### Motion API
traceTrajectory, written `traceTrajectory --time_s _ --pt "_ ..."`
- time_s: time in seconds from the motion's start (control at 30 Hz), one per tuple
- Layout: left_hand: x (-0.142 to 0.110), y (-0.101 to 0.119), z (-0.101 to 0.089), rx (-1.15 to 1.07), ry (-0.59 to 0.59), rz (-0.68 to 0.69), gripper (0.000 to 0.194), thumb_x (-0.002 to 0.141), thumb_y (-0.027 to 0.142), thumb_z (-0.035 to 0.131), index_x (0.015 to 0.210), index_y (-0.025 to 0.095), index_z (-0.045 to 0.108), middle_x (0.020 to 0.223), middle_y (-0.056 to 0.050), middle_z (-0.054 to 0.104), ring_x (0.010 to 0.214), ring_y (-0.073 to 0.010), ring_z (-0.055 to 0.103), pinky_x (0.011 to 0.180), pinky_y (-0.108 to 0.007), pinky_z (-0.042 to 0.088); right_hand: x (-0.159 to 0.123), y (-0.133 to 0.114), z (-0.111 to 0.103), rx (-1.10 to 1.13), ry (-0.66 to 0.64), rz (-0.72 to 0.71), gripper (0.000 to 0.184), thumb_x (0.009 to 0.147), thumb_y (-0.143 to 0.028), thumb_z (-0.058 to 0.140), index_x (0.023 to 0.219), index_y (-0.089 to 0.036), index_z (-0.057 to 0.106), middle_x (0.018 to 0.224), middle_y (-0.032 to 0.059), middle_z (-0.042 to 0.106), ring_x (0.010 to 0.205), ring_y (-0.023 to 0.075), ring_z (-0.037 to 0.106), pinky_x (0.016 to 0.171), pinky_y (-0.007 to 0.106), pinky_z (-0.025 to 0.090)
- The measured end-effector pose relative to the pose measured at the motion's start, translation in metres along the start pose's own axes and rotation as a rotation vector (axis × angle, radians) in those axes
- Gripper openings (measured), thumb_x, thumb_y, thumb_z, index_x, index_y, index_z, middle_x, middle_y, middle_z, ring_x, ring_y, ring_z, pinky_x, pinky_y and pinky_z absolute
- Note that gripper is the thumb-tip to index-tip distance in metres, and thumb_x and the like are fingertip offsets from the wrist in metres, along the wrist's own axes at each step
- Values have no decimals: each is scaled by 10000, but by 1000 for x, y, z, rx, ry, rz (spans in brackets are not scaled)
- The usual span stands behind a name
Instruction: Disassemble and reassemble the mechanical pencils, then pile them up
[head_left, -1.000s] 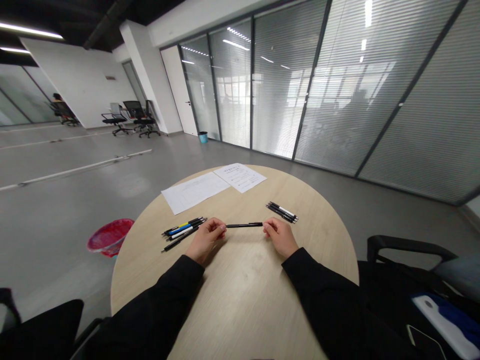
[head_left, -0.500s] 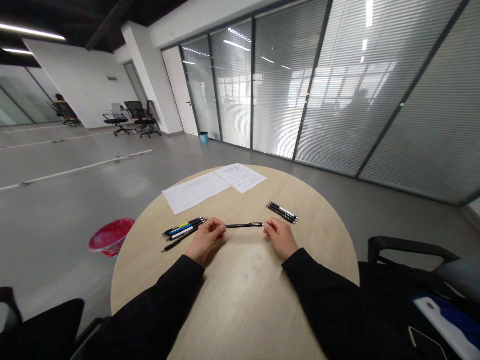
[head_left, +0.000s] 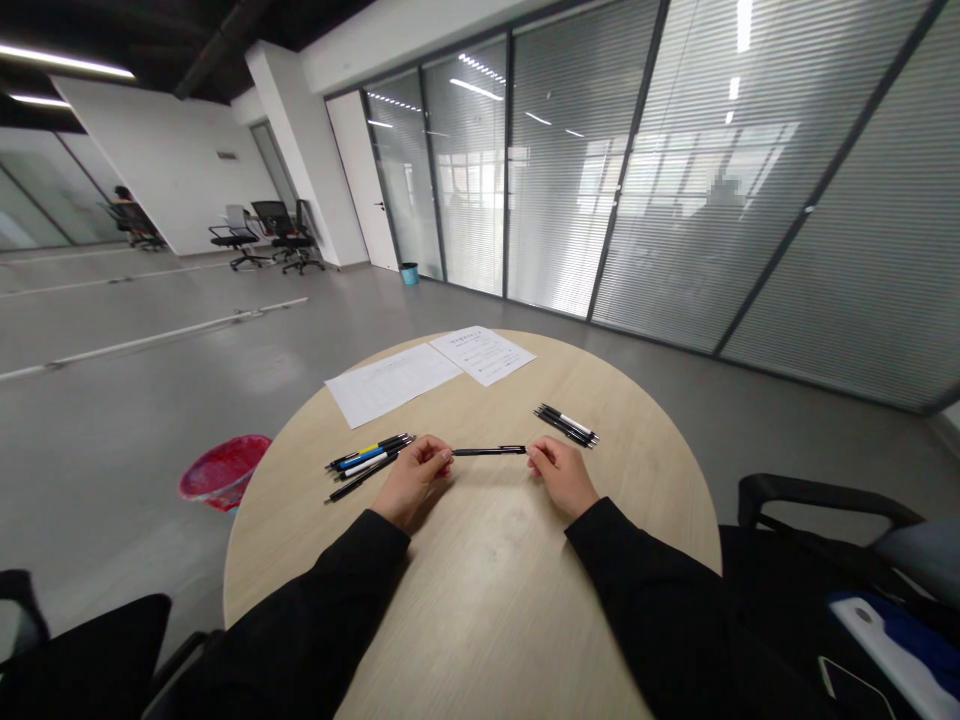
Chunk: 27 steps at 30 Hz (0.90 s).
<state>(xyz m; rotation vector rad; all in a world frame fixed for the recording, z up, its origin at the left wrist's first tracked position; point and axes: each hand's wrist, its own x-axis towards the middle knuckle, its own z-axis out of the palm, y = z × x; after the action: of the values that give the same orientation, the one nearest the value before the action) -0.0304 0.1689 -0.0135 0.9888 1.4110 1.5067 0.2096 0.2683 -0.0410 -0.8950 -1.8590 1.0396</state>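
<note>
- Black pen point(head_left: 489, 451): held level over the middle of the round table point(head_left: 487, 610), between both hands.
- Left hand point(head_left: 411, 482): fingers closed, gripping the pen's left end.
- Right hand point(head_left: 562, 478): fingers closed, gripping the pen's right end.
- Left pen bunch point(head_left: 367, 466): lying on the table's left side.
- Right pen bunch point(head_left: 566, 425): lying on the table's right side.
- Two paper sheets point(head_left: 427, 372): lying at the table's far edge.

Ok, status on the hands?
Left hand, right hand: pinching black pen at its ends. Pen bunch beside left hand; second pen bunch ahead of right hand.
</note>
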Motion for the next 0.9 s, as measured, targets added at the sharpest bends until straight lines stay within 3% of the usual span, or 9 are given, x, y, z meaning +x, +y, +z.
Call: traceTrajectory --time_s 0.37,0.53,0.7,0.9 --pt "0 -1 -1 -10 3 -15 314 674 365 812 782 144 616 631 26 587 569 -92 550 570 -206 426 -2 4 6 30 -30 33 227 894 -357 526 781 -180 612 709 26 668 587 144 598 582 254 462" --pt "0 -1 0 -84 -14 -40 288 676 323 821 792 139 633 642 25 590 572 -79 540 562 -189 404 -5 6 15 80 -72 58 205 869 -301 526 967 -172 651 764 29 691 583 145 603 562 255 464" --pt "0 3 -2 -215 -34 -66 288 674 299 834 839 142 658 691 18 607 606 -77 554 603 -195 435 -8 1 16 -51 -136 -14 207 859 -237 527 968 -179 694 755 17 683 625 147 592 610 258 441" --pt "-5 8 2 -256 -27 -69 311 668 301 842 886 136 693 688 6 602 609 -81 541 596 -197 439 -17 -25 16 -272 -257 -202 162 914 -226 525 871 -180 674 794 27 668 720 156 577 687 259 390"
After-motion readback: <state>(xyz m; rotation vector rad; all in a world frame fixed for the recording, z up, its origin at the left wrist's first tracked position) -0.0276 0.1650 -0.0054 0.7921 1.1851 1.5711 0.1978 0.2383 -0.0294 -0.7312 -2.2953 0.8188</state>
